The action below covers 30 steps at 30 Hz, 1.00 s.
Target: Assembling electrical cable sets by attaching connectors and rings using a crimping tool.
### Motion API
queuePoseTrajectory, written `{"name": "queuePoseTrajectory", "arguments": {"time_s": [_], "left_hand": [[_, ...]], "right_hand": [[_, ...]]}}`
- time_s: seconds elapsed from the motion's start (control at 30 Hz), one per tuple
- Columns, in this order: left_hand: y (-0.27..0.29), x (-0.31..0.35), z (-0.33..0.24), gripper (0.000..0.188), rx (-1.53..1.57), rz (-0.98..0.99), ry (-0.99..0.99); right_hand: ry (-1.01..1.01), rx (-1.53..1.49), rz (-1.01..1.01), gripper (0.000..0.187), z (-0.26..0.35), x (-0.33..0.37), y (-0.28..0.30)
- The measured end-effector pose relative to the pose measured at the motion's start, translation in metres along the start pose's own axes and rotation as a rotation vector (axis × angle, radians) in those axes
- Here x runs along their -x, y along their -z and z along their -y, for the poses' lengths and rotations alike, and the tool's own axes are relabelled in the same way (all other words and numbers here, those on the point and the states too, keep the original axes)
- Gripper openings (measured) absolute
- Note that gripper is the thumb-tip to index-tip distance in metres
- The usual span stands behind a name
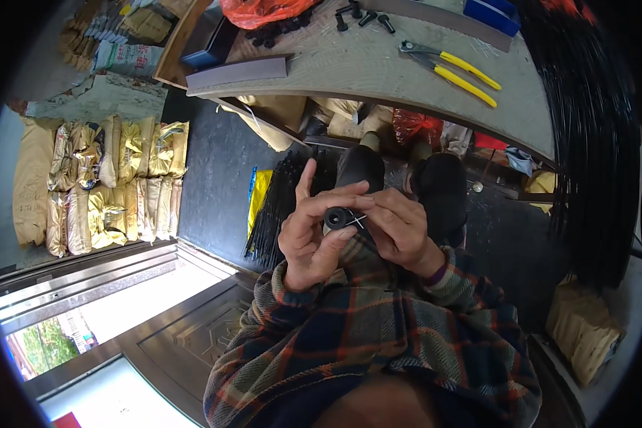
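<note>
In front of my lap, my left hand (310,232) pinches a short black round part (337,218) between thumb and fingers. The part has a hole in the end that faces up, and my left index finger points away from it. My right hand (399,222) is closed beside it, fingertips pressed together close to the part. Thin shiny slivers (359,220) cross each other between the part and my right fingertips. Whether my right fingers grip these slivers or the far end of the part is hidden.
Ahead is a workbench (335,71) with yellow-handled pliers (464,75), several black plugs (364,18) and a red plastic bag (264,11). Long black strands (585,143) hang at right; another black bundle (282,207) stands left of my legs. Stacked sacks (110,185) line the left side.
</note>
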<state>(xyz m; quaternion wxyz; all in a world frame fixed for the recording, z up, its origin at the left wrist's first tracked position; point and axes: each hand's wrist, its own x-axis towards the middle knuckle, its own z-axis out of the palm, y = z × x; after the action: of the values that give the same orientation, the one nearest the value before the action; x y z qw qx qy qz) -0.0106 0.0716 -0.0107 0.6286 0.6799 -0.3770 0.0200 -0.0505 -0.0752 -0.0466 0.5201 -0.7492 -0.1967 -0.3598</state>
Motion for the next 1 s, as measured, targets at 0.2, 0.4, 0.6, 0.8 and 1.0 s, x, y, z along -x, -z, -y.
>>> {"name": "queuePoseTrajectory", "arguments": {"time_s": [0.2,0.4,0.6,0.8,1.0], "left_hand": [[-0.005,-0.013,-0.003,0.031,0.056,0.098,0.068],[-0.005,-0.021,0.006,0.026,0.126,0.222,0.027],[-0.010,-0.019,0.013,0.027,0.247,0.166,0.025],[-0.028,-0.011,0.011,0.023,0.445,0.082,0.074],[-0.025,-0.007,0.013,0.024,0.397,0.083,0.099]], "right_hand": [[-0.045,-0.128,0.095,0.037,-0.007,0.004,0.011],[-0.048,-0.101,0.097,0.034,-0.006,0.009,0.012],[-0.333,-0.384,0.263,0.021,-0.010,-0.013,0.048],[-0.437,-0.424,0.140,0.029,0.028,-0.066,0.049],[-0.661,-0.616,0.005,0.023,0.028,-0.056,0.031]]}}
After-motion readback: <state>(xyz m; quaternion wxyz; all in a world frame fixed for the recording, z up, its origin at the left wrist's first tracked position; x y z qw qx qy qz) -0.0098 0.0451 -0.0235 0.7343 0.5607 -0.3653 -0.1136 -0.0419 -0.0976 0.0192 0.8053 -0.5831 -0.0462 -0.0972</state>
